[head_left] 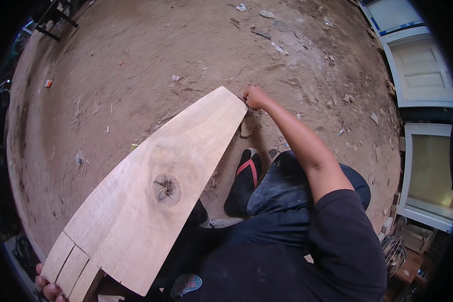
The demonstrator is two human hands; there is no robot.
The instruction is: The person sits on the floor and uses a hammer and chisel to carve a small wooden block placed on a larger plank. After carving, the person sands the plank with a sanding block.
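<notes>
A long, pale wooden board [121, 201] with a curved side and a dark, cracked knot lies slantwise in front of me. Its wide near end has several straight cuts and a notch. My left hand [50, 287] is closed around the near left end, only its fingers showing past the edge. At the narrow far end, my right hand [255, 97] is closed at the right corner, its fingers against the edge. The board hides what lies directly beneath it.
Bare dirt ground [151, 55] carries scattered wood chips and scraps. My foot in a black sock and red-strapped sandal [246, 176] is beside the board. White framed panels [420, 68] stand along the right. A dark metal stand [55, 20] is at the far left.
</notes>
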